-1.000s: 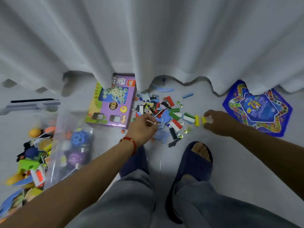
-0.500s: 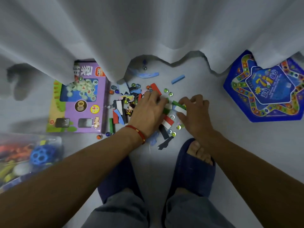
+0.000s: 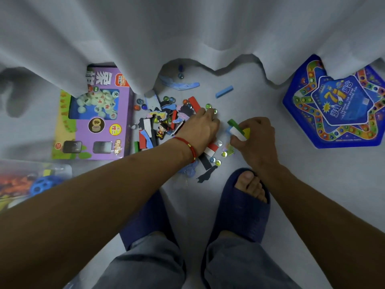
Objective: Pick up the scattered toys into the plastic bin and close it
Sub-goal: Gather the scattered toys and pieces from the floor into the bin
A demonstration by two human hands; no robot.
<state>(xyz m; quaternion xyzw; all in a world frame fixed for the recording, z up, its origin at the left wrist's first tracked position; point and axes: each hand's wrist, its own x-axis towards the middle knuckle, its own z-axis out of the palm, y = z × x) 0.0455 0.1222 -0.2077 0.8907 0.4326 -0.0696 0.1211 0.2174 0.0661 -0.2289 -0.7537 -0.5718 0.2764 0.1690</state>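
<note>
Both forearms reach forward and down from the bottom corners of the head view toward a pile of small toys [image 3: 166,126] on the pale floor [image 3: 312,184], just in front of two dark blue slippers [image 3: 242,207]. The left hand [image 3: 200,130], a red string bracelet [image 3: 188,148] at its wrist, lies palm down over the right part of the pile, fingers stretched toward some glass marbles [image 3: 210,107]; whether it grips anything underneath cannot be told. The right hand [image 3: 256,136] is curled, knuckles up, and holds a bundle of blocks [image 3: 238,130], green, white and yellow, against its thumb. The plastic bin [image 3: 31,178], clear and already holding toys, sits at the left edge, well apart from the pile. A purple chess box [image 3: 93,122] lies between them, and a blue star-shaped game board [image 3: 341,107] lies to the right, both partly under a white curtain [image 3: 187,28].
</note>
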